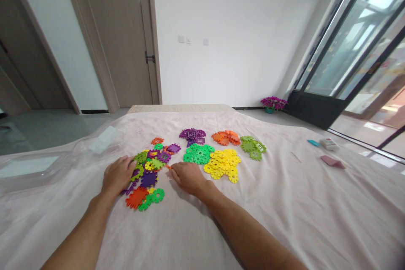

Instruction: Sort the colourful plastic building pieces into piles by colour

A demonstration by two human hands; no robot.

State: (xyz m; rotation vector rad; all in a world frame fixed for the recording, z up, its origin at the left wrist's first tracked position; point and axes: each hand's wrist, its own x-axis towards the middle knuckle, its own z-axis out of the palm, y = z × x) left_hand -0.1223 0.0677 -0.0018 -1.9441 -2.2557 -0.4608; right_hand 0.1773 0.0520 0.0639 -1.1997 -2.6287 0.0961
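Note:
A mixed pile of interlocking plastic pieces (157, 163) in green, purple, yellow and orange lies in front of me. My left hand (117, 176) rests along its left edge, with fingers loosely extended against green and purple pieces. At the pile's right side, my right hand (187, 176) pinches a small orange plastic piece (168, 167), mostly hidden by the fingers. Beyond that hand are single-colour heaps: bright green pieces (198, 154), yellow pieces (223, 163), purple pieces (192, 135), orange pieces (225, 138) and olive-green pieces (253, 147).
A pale pink cloth (278, 202) covers the table. Clear plastic containers (95, 141) stand at the left. On the right lie a pink folded item (333, 162), a small white packet (329, 144) and a blue object (314, 143).

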